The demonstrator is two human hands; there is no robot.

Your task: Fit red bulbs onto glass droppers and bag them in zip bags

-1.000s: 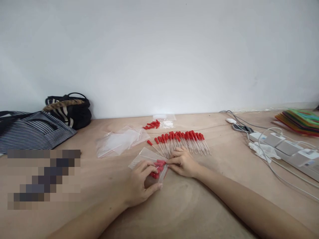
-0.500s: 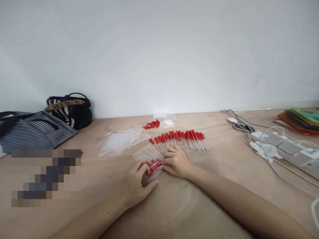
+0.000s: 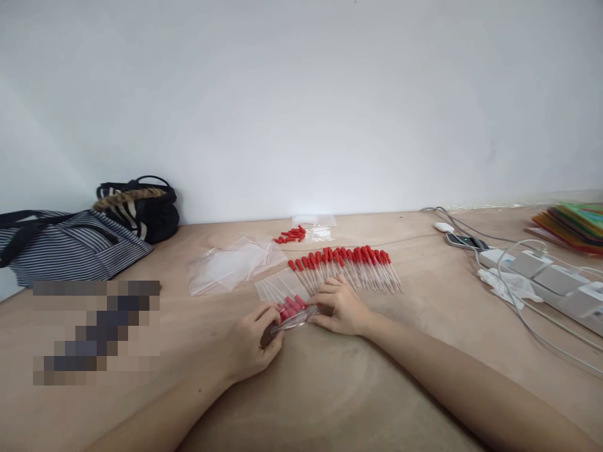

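Clear zip bag (image 3: 277, 284) lies on the worktop (image 3: 306, 389) between the hands, red-capped droppers inside, caps toward the near edge. Left hand (image 3: 257, 342): grip closed on the bag's near left corner. Right hand (image 3: 340, 306): thumb and fingers pinching its near right corner, hand covering some stems of the dropper row (image 3: 351, 267) just behind.

Writing: green glow on the dark handheld device (image 3: 466, 242), too small to read; same for marks on the white adapters (image 3: 556, 279) in the power strip.

Around: loose red caps (image 3: 293, 235) and clear stems (image 3: 321, 233) behind the row; flat zip bags (image 3: 235, 267) left of it. Far left, striped bag (image 3: 80, 248) against black bag (image 3: 157, 216); pixelated patch in front, can't tell what. Right: cables (image 3: 517, 307) crossing crumpled white plastic or tissue (image 3: 511, 287), coloured sheets (image 3: 572, 227) stacked beyond
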